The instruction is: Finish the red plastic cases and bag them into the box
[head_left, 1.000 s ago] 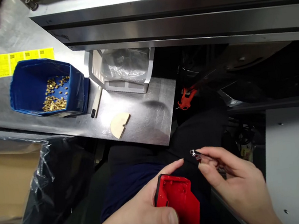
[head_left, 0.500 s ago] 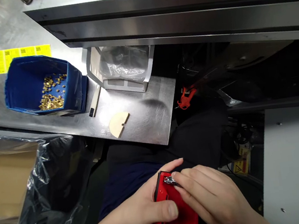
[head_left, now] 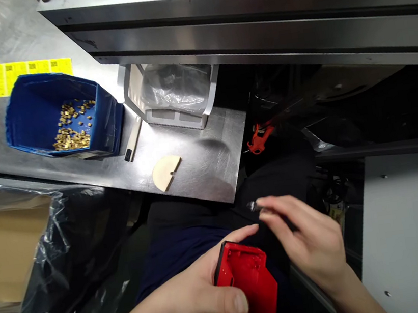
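Note:
My left hand (head_left: 207, 290) is closed around the left edge of a red plastic housing (head_left: 256, 283), an open shell with a black rim along that side. The thumb lies over the near edge, and the index finger stretches past the top end. Up and to the right of the housing, apart from it, my right hand (head_left: 308, 241) pinches a small shiny nail clipper (head_left: 253, 205) between thumb and forefinger. Motion blurs the clipper, and the fingers cover most of it.
On the metal bench (head_left: 211, 174) stand a blue bin (head_left: 106, 123) with small brass pieces and a grey bin (head_left: 177, 118) holding a plastic bag. A cream half-disc (head_left: 165, 172) and a white-handled tool (head_left: 134, 138) lie nearby. An orange tool (head_left: 259, 138) hangs beyond the bench edge.
My right hand has lifted the nail clipper away from the housing's top corner, upward and to the right. My left hand keeps the housing in nearly the same place.

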{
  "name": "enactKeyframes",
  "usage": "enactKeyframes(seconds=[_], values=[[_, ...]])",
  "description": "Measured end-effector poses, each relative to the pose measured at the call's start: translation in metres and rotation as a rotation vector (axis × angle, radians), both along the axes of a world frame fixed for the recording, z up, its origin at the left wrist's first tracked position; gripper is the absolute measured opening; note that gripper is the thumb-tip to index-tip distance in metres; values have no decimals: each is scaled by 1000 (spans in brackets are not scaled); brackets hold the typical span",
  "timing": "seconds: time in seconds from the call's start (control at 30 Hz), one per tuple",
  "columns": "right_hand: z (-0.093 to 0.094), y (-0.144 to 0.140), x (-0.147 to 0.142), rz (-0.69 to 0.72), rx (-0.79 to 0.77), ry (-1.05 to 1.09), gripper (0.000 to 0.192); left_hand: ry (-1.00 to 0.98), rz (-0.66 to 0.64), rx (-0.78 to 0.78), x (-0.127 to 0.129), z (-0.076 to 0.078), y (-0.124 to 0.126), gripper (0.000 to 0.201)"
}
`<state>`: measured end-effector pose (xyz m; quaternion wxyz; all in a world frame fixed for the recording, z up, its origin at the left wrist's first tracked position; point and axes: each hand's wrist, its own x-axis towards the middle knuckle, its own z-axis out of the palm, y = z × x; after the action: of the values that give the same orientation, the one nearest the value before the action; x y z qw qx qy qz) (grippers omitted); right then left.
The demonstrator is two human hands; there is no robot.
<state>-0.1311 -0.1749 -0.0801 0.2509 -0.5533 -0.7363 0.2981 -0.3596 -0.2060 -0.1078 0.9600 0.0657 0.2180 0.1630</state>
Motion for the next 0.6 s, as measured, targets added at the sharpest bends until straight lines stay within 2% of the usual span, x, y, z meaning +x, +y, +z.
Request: enactKeyframes(seconds=[0.1, 0.17, 0.23, 0.3, 0.4, 0.6], values=[[-34, 17, -2, -286, -184, 27, 22, 10, 2, -36, -2, -3, -1, 113], [-54, 28, -11, -337, -306, 47, 23, 19, 5, -36, -3, -3, -2, 116], [-68, 39, -23, -310, -369, 49, 19, 38, 8, -28, -6, -2, -3, 117], [-74, 49, -36, -249, -330, 35, 15, 49, 13, -17, -9, -1, -5, 115], [-76, 64, -51, -192, -178, 36, 15, 47, 56, -1, -13, 0, -9, 111], [-95, 93, -78, -252, 4, 100, 21, 166, 284, 96, -16, -10, -10, 103]])
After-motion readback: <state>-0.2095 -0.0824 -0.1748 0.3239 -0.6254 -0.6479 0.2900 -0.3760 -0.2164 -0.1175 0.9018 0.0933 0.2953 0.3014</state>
